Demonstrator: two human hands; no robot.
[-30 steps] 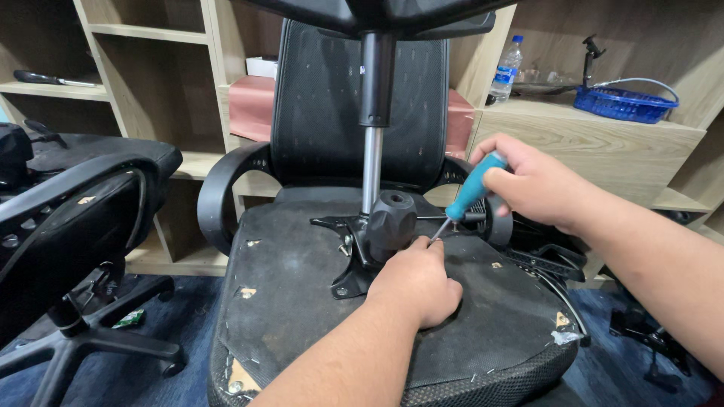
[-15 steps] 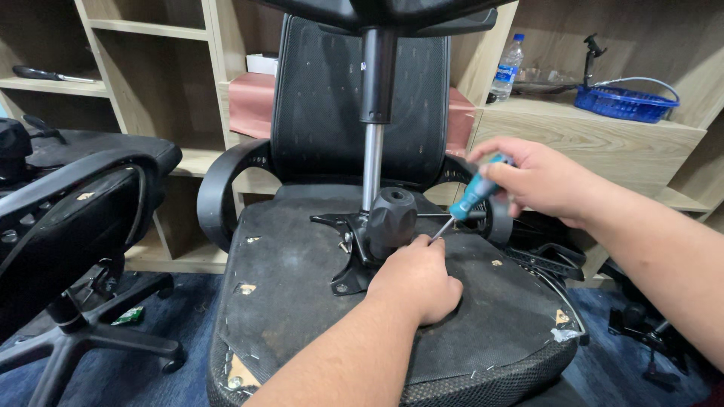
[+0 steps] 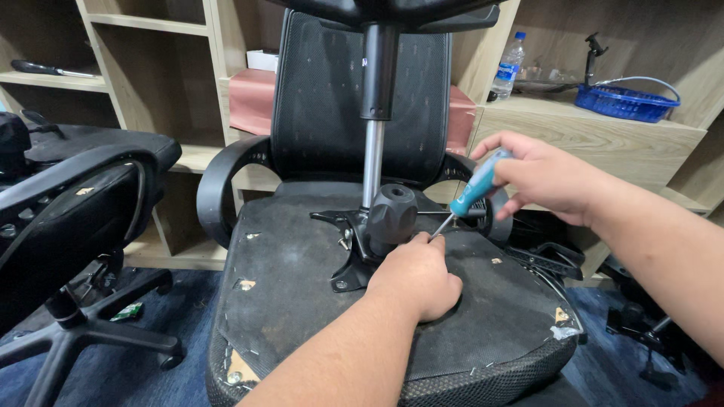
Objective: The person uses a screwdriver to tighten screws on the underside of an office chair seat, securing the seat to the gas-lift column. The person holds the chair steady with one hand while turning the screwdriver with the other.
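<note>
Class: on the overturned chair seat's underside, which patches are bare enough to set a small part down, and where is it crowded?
Bare: the seat underside left of the left hand, and the near-right patch by the torn corner. Crowded: around the black knob and mechanism plate, where the right hand works the screwdriver.

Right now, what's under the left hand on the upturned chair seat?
The left hand rests on the seat underside, at the edge of the black mechanism plate beside the round knob. The screwdriver tip meets its fingers. Any screw beneath is covered.
</note>
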